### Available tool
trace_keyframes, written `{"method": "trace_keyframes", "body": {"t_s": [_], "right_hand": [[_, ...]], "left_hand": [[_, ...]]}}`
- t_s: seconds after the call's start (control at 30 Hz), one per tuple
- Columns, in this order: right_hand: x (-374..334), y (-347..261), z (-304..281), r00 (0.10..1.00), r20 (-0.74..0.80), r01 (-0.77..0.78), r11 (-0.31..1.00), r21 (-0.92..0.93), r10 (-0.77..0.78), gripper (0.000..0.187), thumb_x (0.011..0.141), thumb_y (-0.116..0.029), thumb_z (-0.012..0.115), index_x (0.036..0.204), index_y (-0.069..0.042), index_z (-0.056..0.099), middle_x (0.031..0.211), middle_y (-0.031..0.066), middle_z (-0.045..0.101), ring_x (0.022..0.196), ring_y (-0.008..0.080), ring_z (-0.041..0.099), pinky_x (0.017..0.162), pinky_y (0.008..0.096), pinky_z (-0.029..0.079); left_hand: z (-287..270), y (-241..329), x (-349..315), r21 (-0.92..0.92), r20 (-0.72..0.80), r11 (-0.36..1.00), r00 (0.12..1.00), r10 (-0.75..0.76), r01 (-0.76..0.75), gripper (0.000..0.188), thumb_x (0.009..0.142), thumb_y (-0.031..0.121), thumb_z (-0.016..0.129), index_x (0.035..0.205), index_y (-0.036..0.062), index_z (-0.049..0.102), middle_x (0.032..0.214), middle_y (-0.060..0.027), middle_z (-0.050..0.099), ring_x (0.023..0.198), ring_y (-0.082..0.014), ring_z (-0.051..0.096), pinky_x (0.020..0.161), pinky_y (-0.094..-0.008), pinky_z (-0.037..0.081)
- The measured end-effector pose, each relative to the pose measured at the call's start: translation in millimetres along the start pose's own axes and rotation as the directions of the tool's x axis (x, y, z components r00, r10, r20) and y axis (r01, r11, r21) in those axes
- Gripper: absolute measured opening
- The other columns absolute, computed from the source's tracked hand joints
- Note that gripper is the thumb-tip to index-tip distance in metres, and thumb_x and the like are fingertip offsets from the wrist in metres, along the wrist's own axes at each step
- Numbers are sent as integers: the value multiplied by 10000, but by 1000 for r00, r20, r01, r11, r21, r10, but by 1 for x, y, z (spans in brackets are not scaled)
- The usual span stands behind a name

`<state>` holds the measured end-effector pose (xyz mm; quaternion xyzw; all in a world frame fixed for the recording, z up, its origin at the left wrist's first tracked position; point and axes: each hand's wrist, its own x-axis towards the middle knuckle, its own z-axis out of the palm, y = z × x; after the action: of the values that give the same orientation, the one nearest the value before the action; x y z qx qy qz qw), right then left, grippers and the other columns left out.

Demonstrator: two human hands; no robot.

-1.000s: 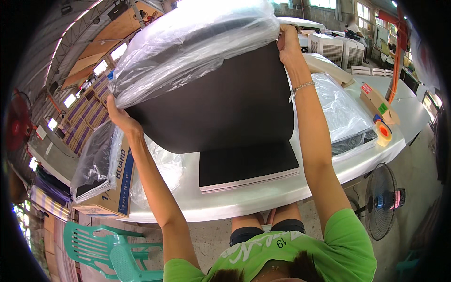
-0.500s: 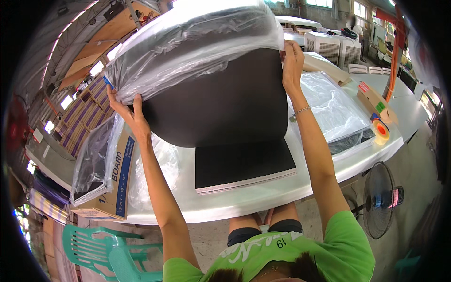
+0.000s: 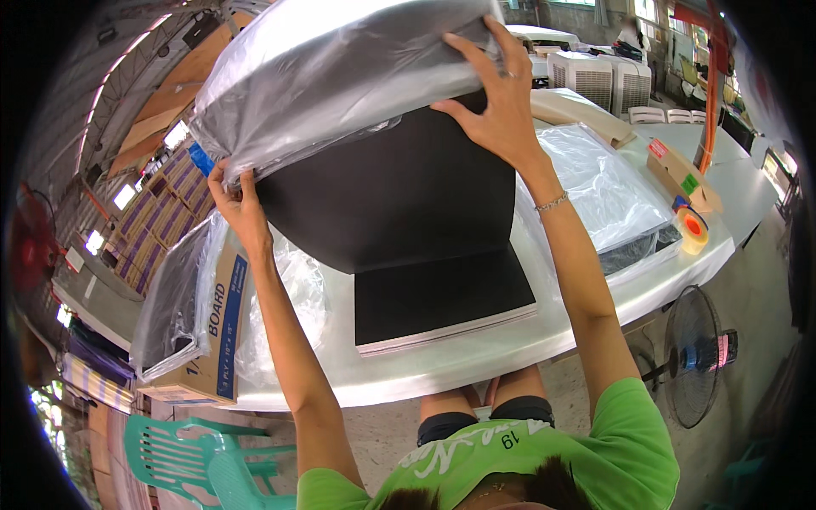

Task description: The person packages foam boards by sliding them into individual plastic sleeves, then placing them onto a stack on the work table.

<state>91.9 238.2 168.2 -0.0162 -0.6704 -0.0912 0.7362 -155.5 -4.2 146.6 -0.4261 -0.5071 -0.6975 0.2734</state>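
Observation:
A large black board (image 3: 382,187) stands raised and tilted above the table, its upper part covered by a clear plastic bag (image 3: 340,76). My left hand (image 3: 240,208) is closed, pinching the bag's edge at the board's left side. On the upper right, my right hand (image 3: 497,110) lies with fingers spread over the plastic, its thumb against the black surface. Below the raised board, a stack of black boards (image 3: 442,297) with pale edges rests on the table. The bag hides the raised board's far end.
At left, a cardboard box (image 3: 208,348) stands beside plastic-wrapped boards (image 3: 174,297). More wrapped boards (image 3: 603,187), a tape dispenser (image 3: 691,229) and an open carton (image 3: 680,174) occupy the table's right. A green chair (image 3: 183,459) and a fan (image 3: 693,357) stand near the front edge.
My right hand has left the board's right edge and moved up and left onto the plastic, its fingers spreading. My left hand has shifted slightly, still pinching the bag's edge.

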Motion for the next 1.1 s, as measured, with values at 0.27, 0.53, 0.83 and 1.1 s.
{"method": "trace_keyframes", "body": {"t_s": [0.27,0.53,0.83,1.1], "right_hand": [[10,45,18,996,20,-93,995,47,92,217,753,18,544,949,-72,573,980,89,597,949,320,519,842,407,406],[-38,59,14,951,211,-256,957,135,225,316,787,-26,573,1095,-94,552,1089,140,561,1079,344,470,920,429,368],[15,39,43,967,45,-256,953,164,252,566,740,-289,725,1229,-126,490,1332,160,368,1176,359,378,992,456,343],[17,110,90,960,51,-271,961,-61,274,484,810,-140,526,1264,10,452,1246,219,493,1155,368,450,1029,430,310]], "left_hand": [[3,-7,1,142,-8,988,998,65,-63,234,923,191,583,1093,49,509,1058,-33,491,966,-125,458,885,-248,339],[7,-5,-20,205,94,973,992,84,-102,356,880,93,569,1215,29,468,1162,-80,479,1080,-180,448,970,-288,312],[16,9,-12,167,31,982,996,80,-84,351,826,23,553,1172,40,496,1155,-90,433,1104,-203,412,987,-313,280],[21,11,-20,233,-47,965,990,132,-117,340,865,88,593,1176,17,475,1146,-96,472,1062,-189,453,945,-301,331]]}}
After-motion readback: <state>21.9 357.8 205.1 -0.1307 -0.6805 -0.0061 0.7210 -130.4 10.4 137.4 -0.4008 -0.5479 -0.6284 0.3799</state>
